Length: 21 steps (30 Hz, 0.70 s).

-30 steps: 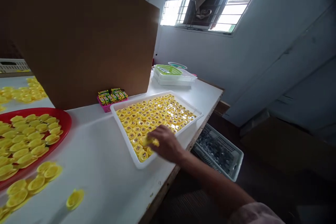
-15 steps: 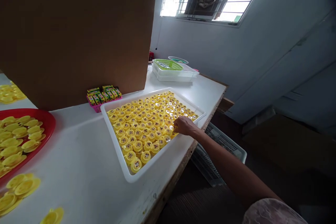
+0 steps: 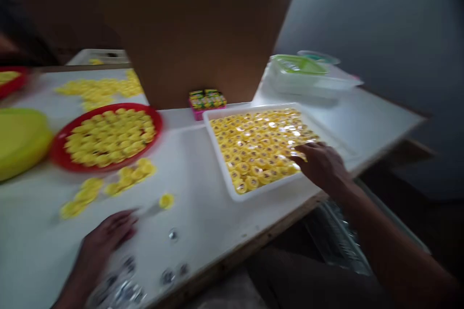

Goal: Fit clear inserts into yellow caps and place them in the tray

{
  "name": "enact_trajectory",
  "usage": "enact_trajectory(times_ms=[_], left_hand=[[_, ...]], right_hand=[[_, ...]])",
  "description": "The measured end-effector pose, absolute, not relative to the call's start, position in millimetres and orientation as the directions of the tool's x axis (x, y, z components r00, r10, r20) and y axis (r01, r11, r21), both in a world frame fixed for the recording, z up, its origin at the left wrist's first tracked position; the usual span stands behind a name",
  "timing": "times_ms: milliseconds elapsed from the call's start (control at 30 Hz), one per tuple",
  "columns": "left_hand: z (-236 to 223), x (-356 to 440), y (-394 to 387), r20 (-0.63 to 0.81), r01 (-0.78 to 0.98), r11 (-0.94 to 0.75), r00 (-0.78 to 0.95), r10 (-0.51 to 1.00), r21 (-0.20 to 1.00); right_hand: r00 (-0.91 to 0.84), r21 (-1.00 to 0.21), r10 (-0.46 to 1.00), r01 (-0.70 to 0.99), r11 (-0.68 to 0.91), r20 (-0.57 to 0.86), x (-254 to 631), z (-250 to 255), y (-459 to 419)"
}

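Note:
A white tray (image 3: 222, 164) packed with several yellow caps (image 3: 253, 145) sits on the white table (image 3: 195, 212). My right hand (image 3: 321, 164) rests over the tray's near right corner, fingers curled at the caps; blur hides whether it holds one. My left hand (image 3: 105, 239) lies on the table near the front edge, fingers stretched toward a lone yellow cap (image 3: 166, 200). Small shiny round pieces (image 3: 125, 289) lie scattered just beside and below that hand.
A red plate (image 3: 60, 154) of yellow caps lies at the left, with loose caps (image 3: 108, 186) in front of it and a yellow dish (image 3: 20, 137) further left. A brown cardboard sheet (image 3: 203, 24) stands behind. A pink box (image 3: 205, 101) and stacked trays with a green basket (image 3: 297, 65) are at the back.
The view has swung left and down, bringing my left hand and the shiny pieces into sight. My right hand stays at the tray's near right side. The picture is now blurred.

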<state>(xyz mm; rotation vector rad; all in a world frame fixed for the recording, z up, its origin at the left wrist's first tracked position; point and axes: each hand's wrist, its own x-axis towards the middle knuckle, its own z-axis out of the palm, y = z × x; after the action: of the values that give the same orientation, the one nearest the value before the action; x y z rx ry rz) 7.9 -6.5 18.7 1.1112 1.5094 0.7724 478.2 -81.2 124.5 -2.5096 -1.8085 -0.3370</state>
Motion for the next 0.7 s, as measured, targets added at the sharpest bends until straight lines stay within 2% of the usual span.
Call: enact_trajectory(times_ms=[33,100,200,267,367,467,567,633,700], left_hand=[[16.1,1.7,-6.5,-0.377,0.22,0.363,0.024,0.926,0.905],[10.2,-4.6,-3.6,-0.337,0.163,0.326,0.049,0.94,0.931],[4.2,-3.8,-0.4,-0.301,0.17,0.287,0.065,0.951,0.943],[3.2,-2.1,-1.6,-0.289,0.179,0.272,0.082,0.954,0.946],[3.3,-3.6,-4.6,-0.261,0.171,0.239,0.12,0.958,0.956],[3.5,-5.8,-4.7,-0.242,0.18,0.216,0.141,0.96,0.96],[4.1,-2.2,-3.5,-0.244,0.217,0.213,0.126,0.962,0.953],[5.5,3.5,-4.5,-0.228,0.235,0.192,0.133,0.965,0.953],[8.5,10.0,-7.9,-0.198,0.248,0.15,0.18,0.963,0.957]], right_hand=[[0.196,0.024,0.936,0.977,-0.212,0.292,457.6,124.2,-79.8],[0.004,-0.169,0.927,0.983,0.064,0.376,405.9,118.5,-75.7],[-0.247,-0.402,0.919,0.841,0.361,0.308,316.8,97.9,-68.5],[-0.382,-0.462,0.894,0.765,0.448,0.235,267.0,78.2,-64.0],[-0.592,-0.41,0.793,0.693,0.593,0.147,224.1,50.7,-61.8],[-0.691,-0.329,0.72,0.664,0.671,0.074,213.4,34.1,-65.5],[-0.67,-0.318,0.74,0.689,0.651,0.063,216.1,24.9,-69.1],[-0.605,-0.394,0.789,0.703,0.592,0.107,217.6,20.1,-69.8],[-0.474,-0.55,0.863,0.68,0.485,0.176,216.5,16.6,-69.4]])
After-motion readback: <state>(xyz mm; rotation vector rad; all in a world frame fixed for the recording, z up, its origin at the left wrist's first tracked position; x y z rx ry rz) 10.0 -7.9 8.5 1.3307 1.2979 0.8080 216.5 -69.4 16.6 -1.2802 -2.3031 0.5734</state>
